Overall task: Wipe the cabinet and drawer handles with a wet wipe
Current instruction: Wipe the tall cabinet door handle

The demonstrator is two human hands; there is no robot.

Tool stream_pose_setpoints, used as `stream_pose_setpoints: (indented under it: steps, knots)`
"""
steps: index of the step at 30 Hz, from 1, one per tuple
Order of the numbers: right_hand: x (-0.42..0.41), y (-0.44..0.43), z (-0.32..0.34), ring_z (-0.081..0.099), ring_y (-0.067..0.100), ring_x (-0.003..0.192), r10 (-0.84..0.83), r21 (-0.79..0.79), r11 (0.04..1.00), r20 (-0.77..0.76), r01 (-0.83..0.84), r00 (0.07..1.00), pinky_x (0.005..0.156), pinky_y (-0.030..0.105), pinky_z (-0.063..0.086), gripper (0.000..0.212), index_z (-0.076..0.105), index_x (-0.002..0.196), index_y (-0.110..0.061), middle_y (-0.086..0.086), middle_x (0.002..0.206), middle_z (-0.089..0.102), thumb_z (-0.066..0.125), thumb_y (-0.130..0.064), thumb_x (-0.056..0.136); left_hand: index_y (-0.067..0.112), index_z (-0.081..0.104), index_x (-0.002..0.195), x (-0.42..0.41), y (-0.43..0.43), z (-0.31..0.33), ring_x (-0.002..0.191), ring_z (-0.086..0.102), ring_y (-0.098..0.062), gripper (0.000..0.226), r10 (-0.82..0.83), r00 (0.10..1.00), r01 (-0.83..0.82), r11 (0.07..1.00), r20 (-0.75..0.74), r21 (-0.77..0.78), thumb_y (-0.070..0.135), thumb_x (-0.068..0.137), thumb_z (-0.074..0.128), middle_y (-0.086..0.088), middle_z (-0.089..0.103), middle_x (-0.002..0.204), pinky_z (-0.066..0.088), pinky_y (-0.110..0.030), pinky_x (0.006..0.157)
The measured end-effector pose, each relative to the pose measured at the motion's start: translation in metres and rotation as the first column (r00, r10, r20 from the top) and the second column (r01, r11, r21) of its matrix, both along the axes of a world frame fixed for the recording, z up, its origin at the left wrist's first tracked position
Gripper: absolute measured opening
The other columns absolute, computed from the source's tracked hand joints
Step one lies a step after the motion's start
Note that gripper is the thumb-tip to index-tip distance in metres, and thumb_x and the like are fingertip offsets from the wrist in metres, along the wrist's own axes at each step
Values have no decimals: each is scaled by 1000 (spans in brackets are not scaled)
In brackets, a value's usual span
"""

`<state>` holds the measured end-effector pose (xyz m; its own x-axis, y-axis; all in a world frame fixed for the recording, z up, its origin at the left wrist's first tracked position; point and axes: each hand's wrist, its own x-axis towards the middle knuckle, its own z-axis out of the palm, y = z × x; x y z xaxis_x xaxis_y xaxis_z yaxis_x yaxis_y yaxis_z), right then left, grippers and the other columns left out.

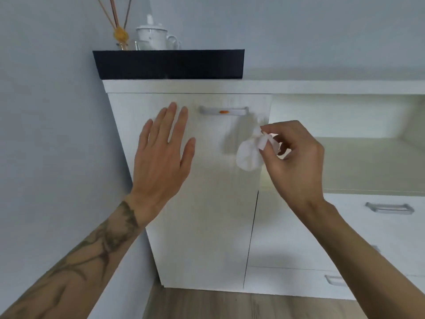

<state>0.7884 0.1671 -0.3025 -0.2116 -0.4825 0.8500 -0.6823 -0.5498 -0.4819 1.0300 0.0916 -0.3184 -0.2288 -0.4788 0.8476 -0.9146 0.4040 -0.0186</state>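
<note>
White wipe [249, 155] — pinched, right hand [296, 162] | handle [223, 110] above, beside left hand [161, 155]

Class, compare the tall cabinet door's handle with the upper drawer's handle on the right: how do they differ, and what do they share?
The cabinet door handle carries an orange mark at its middle; the upper drawer handle shows none. The cabinet door handle sits high, near the wet wipe the right hand pinches; the upper drawer handle sits lower, far right. Both are horizontal silver bars on white fronts.
</note>
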Motion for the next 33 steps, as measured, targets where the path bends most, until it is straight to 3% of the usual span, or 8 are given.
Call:
stream_pose_setpoints:
  steps: [9,13,16,20,23,26,29,33]
  knots:
    - [35,-29,58,68,5,79,-58,3,998,64,58,996,71,11,47,3,66,105,-19,-5,111,68,67,-17,104,13,23,169,15,-65,48,163,17,-30,59,-117,993,118,984,14,-132,32,114,37,-13,22,175,14,-50,134]
    - [32,-51,45,64,13,90,-111,46,993,25,110,994,73,29,55,13,62,106,-24,-7,108,67,70,-15,100,12,23,169,13,-85,40,163,16,-33,60,-93,995,95,974,22,-204,34,114,35,-15,22,174,12,-52,133]
    - [28,-61,39,60,10,93,-134,-21,991,19,135,991,72,22,51,26,53,104,-29,-10,108,58,73,-13,97,11,22,169,4,-96,34,163,16,-36,62,-68,998,64,967,-7,-246,38,115,34,-17,22,173,11,-54,133]
    - [28,-67,36,53,4,96,-164,-160,977,-168,137,972,76,15,44,26,70,93,-13,-5,106,49,65,13,89,9,21,168,-2,-109,28,162,16,-39,63,-21,1000,17,952,-11,-307,41,116,33,-20,22,172,9,-56,133]
    - [23,-68,32,57,16,99,-154,-186,977,-249,109,956,82,20,48,19,80,102,-9,-5,110,54,64,-2,94,10,17,169,-2,-119,25,161,16,-39,66,-8,1000,7,940,-1,-342,45,115,31,-19,19,172,4,-53,134]
    - [17,-67,27,54,14,103,-152,-202,975,-326,89,933,88,16,44,21,80,112,-11,0,113,58,70,-24,98,11,16,168,-3,-125,24,160,16,-38,66,-18,1000,12,929,-12,-369,46,114,31,-17,19,171,2,-52,133]
    - [8,-73,25,57,21,99,-228,-249,957,-341,146,912,84,25,48,15,82,111,-10,8,110,65,81,-14,96,12,18,168,-4,-127,23,160,17,-38,66,-28,999,19,923,-17,-384,45,113,33,-16,19,171,2,-52,134]
    - [6,-81,25,57,23,99,-220,-257,954,-258,153,941,86,21,45,12,84,106,-12,7,105,69,82,-10,95,12,19,167,-4,-128,23,160,17,-38,66,-36,999,24,921,-24,-390,45,113,34,-16,19,170,2,-51,134]
